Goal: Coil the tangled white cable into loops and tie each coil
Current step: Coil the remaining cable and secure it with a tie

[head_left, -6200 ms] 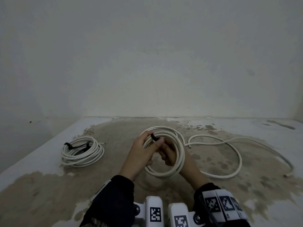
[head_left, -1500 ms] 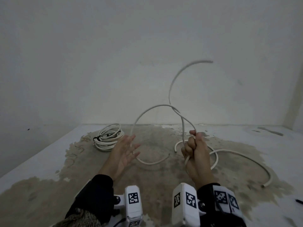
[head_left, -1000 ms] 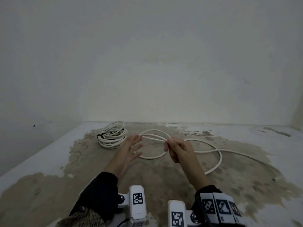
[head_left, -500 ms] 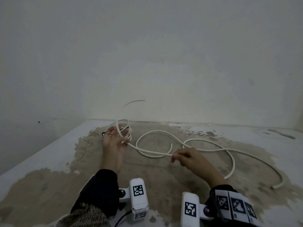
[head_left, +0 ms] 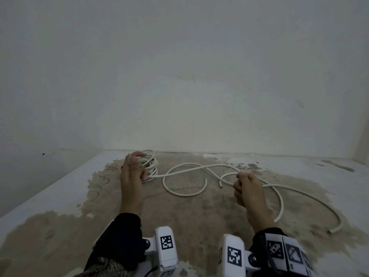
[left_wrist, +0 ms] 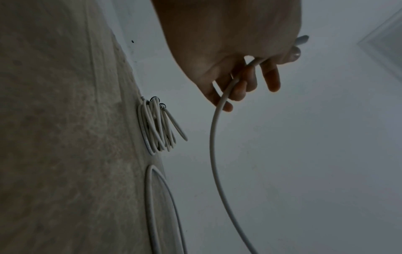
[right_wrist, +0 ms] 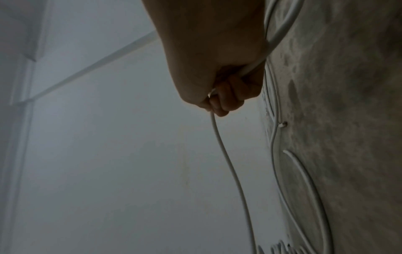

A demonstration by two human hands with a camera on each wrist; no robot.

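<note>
White cable (head_left: 185, 166) between both hands

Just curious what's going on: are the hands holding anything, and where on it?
Both hold the loose white cable mid-length: left hand with fingers curled round it, right hand fisted on it.

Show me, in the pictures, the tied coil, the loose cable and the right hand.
tied coil (left_wrist: 157, 127): left wrist view, on the middle of the bundled loops.
loose cable (head_left: 184, 194): head view, on the near curve of its loop.
right hand (head_left: 247, 189): head view, on the back of the hand.
</note>
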